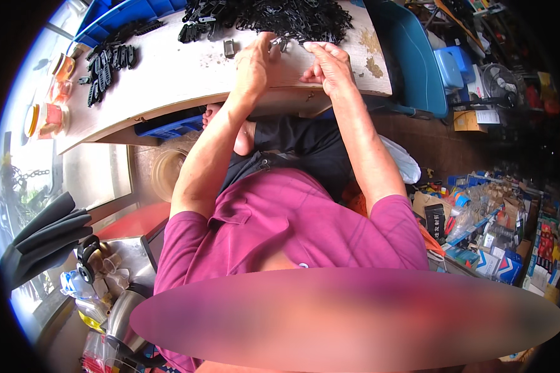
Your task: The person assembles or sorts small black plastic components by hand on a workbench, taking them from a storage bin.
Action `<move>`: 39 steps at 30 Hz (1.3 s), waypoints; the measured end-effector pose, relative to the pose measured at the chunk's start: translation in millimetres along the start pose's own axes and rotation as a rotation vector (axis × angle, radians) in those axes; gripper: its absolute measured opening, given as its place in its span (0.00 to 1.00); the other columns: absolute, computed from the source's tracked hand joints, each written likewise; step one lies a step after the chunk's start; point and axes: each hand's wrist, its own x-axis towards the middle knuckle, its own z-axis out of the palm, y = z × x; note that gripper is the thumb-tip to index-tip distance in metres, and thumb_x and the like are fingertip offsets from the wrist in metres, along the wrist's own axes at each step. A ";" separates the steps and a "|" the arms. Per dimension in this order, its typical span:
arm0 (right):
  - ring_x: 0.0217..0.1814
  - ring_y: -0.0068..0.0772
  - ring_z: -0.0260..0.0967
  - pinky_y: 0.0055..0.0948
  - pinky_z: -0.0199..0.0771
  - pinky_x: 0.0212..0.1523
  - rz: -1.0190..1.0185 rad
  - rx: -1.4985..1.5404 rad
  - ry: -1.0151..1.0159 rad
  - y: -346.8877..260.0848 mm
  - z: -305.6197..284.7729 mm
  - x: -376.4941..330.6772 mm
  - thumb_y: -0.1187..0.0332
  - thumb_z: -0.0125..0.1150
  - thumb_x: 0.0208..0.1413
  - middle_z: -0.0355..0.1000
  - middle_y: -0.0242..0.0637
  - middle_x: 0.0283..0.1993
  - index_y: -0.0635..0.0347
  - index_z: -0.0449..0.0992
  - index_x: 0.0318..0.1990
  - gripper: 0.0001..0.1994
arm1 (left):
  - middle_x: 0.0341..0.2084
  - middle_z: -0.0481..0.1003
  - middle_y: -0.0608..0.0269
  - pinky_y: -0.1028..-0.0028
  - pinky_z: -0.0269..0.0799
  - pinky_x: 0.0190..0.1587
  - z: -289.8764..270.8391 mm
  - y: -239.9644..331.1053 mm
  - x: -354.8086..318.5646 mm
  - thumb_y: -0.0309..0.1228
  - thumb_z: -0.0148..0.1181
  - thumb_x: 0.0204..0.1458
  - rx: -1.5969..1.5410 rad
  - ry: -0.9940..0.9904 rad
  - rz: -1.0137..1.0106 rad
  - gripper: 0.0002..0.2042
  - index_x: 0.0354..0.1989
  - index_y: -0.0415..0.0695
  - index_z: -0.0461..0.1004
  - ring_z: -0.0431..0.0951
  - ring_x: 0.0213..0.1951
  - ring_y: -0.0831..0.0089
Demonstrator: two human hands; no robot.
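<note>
A large heap of small black plastic parts (292,18) lies at the far side of the pale worktable (168,74). My left hand (254,67) is at the heap's near edge, its fingers bent together. A small dark piece (282,45) shows beside its fingertips; whether they grip it is hard to make out. To the right, my right hand (333,67) is closed in a pinch of thumb and forefinger, the other fingers curled. What it pinches is too small to name. One dark grey clip-like piece (230,48) stands apart, left of my left hand.
More black parts (109,65) lie in rows at the table's left, near a blue crate (124,18). Lidded jars (46,121) line the left edge. A teal bin (410,62) adjoins the table's right end. Boxes and clutter (491,230) fill the lower right.
</note>
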 end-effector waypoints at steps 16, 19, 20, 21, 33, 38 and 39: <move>0.09 0.24 0.61 0.27 0.72 0.15 -0.037 -0.114 -0.145 8.8 24.4 1.1 0.65 0.66 0.54 0.60 0.27 0.11 0.62 0.75 0.38 0.10 | 0.23 0.76 0.65 0.78 0.74 0.27 -26.8 -7.6 -3.0 0.31 0.60 0.55 -0.726 -0.252 -0.292 0.09 0.36 0.36 0.76 0.74 0.24 0.81; 0.10 0.24 0.62 0.30 0.75 0.17 -0.049 -0.112 -0.199 14.3 23.9 1.0 0.65 0.65 0.55 0.60 0.26 0.11 0.62 0.75 0.37 0.10 | 0.25 0.77 0.62 0.76 0.75 0.29 -37.2 -13.3 -2.0 0.32 0.61 0.54 -0.697 -0.306 -0.310 0.09 0.38 0.38 0.76 0.76 0.26 0.78; 0.10 0.25 0.62 0.33 0.76 0.18 -0.039 -0.051 -0.197 15.6 24.2 -1.3 0.66 0.64 0.55 0.60 0.27 0.11 0.62 0.75 0.37 0.09 | 0.26 0.78 0.61 0.73 0.75 0.31 -46.6 -20.1 -0.2 0.32 0.62 0.53 -0.461 -0.126 -0.181 0.09 0.39 0.41 0.76 0.78 0.27 0.74; 0.11 0.25 0.63 0.35 0.78 0.20 -0.029 0.011 -0.191 15.2 24.5 -5.5 0.66 0.63 0.56 0.59 0.27 0.10 0.62 0.75 0.37 0.09 | 0.28 0.79 0.60 0.70 0.76 0.32 -58.5 -26.0 -1.1 0.32 0.63 0.51 -0.224 0.047 -0.050 0.10 0.40 0.43 0.76 0.79 0.28 0.69; 0.11 0.27 0.65 0.40 0.80 0.20 -0.041 0.029 -0.163 13.1 32.6 -10.0 0.68 0.60 0.57 0.59 0.29 0.10 0.60 0.70 0.34 0.07 | 0.38 0.76 0.54 0.54 0.68 0.44 -194.7 -173.3 44.6 0.36 0.61 0.46 0.986 0.341 -0.095 0.14 0.40 0.44 0.76 0.74 0.43 0.54; 0.12 0.27 0.65 0.39 0.80 0.20 -0.049 0.025 -0.140 12.2 32.9 -12.8 0.68 0.60 0.57 0.59 0.28 0.11 0.59 0.70 0.31 0.07 | 0.36 0.77 0.56 0.55 0.69 0.43 -193.2 -172.1 40.5 0.37 0.60 0.48 0.936 0.216 -0.122 0.12 0.38 0.46 0.76 0.74 0.44 0.52; 0.12 0.27 0.65 0.39 0.80 0.20 -0.051 0.026 -0.129 11.8 31.8 -13.1 0.68 0.60 0.57 0.59 0.28 0.11 0.59 0.70 0.31 0.07 | 0.36 0.77 0.56 0.55 0.69 0.43 -189.7 -168.0 41.2 0.38 0.59 0.49 0.873 0.184 -0.146 0.12 0.39 0.47 0.75 0.74 0.45 0.52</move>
